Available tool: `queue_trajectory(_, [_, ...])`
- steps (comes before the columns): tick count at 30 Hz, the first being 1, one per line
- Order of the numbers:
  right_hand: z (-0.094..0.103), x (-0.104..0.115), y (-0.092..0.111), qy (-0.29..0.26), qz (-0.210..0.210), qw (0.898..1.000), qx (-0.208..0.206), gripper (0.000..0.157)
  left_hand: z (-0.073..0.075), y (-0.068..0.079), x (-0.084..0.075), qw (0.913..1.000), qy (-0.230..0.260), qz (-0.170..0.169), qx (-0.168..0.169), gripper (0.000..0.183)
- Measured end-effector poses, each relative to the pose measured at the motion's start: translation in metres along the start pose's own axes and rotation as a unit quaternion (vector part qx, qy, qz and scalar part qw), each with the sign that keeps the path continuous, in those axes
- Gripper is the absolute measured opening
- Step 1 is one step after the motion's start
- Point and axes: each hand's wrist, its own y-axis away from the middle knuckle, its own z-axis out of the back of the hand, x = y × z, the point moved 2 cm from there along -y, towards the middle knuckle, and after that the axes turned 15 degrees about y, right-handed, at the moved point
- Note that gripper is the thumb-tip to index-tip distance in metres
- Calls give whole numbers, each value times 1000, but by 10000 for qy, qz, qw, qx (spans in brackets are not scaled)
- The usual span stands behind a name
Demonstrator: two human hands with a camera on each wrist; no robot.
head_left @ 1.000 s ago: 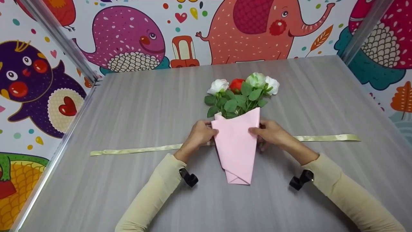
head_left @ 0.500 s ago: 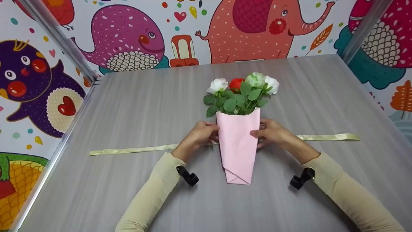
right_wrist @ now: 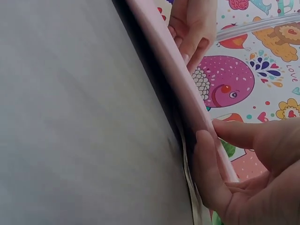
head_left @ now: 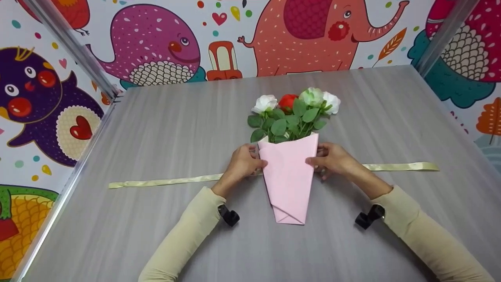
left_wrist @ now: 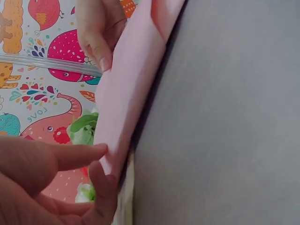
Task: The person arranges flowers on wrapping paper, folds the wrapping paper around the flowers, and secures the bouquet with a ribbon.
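In the head view a bouquet of roses (head_left: 287, 119) lies on the table, wrapped in pink wrapping paper (head_left: 289, 180). White, red and pale green blooms with green leaves stick out of its top. My left hand (head_left: 243, 161) pinches the paper's left edge, thumb on the front. On the opposite edge my right hand (head_left: 334, 159) pinches the paper, thumb also in front. A pale yellow ribbon (head_left: 168, 182) passes crosswise under the bouquet and comes out on both sides. Both wrist views show thumb and fingers at the paper's edges (left_wrist: 124, 93) (right_wrist: 185, 86).
The grey wood-grain table (head_left: 176, 129) surrounds the bouquet. Cartoon-printed walls (head_left: 156, 43) stand at the back and sides, with metal corner posts (head_left: 74, 47). Each sleeve carries a small black wrist camera (head_left: 229, 215).
The paper's left edge moved inward to the right with my left hand, then came back out to the left. My right hand stays at the right edge; the flowers have barely moved.
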Motion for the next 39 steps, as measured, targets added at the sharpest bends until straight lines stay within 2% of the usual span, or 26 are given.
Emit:
queue_trajectory(4, [7,-2,3,-64,80,9995,-286,78,10,2,-1,9999,-108,-112,-62,59])
queue_trajectory(6, [10,-3,4,-108,152,9989,-438,79,16,3,0,9997,-128,-200,-56,53])
queue_trajectory(8, [14,-4,6,44,268,9977,-619,74,23,4,1,9992,-181,-341,-46,43])
queue_trajectory(10, [19,-6,8,488,445,9943,-841,64,31,5,2,9986,-246,-471,-37,35])
queue_trajectory(15, [31,-13,15,1525,919,9762,-1236,39,47,6,6,9960,-516,-723,-7,23])
queue_trajectory(21, [45,-25,25,2251,1143,9605,-1167,29,60,7,16,9923,-915,-799,257,19])
queue_trajectory(25, [54,-34,32,2670,1060,9524,-1020,30,68,9,21,9901,-1068,-760,500,20])
queue_trajectory(29, [64,-41,36,3019,969,9461,-666,34,77,12,26,9873,-1175,-766,747,19])
queue_trajectory(35, [79,-50,42,3477,679,9347,-272,39,88,12,30,9870,-1248,-745,691,13])
queue_trajectory(39, [85,-52,44,3616,620,9302,-116,35,85,14,33,9871,-1248,-608,794,14])
